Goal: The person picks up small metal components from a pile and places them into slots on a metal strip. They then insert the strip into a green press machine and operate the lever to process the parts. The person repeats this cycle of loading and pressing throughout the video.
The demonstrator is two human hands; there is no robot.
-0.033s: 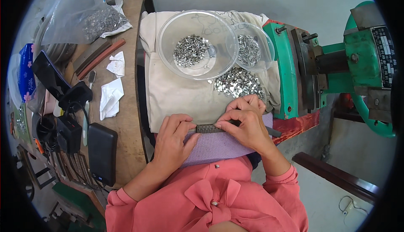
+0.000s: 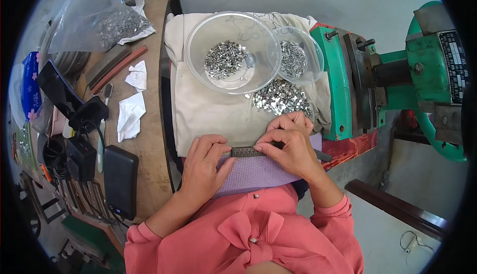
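Observation:
A narrow dark grey metal bar with a row of notches (image 2: 243,152) lies across the purple checked cloth (image 2: 256,172) on my lap. The fingers and thumb of my left hand (image 2: 202,167) close on the bar's left end. My right hand (image 2: 288,142) is curled over the bar, thumb and forefinger pinched together at its notched part. Whatever sits between those fingertips is too small or hidden to make out. The bar's plain right end pokes out beyond my right hand. Just past that hand lies a loose pile of small shiny metal pieces (image 2: 283,99).
On the beige cloth (image 2: 208,115) stand a large clear tub (image 2: 191,68) and a smaller clear bowl (image 2: 315,70), both holding small metal parts. A green hand press (image 2: 422,68) rises at the right. The wooden bench (image 2: 154,164) at left carries a black power bank (image 2: 120,182) and tissues (image 2: 131,117).

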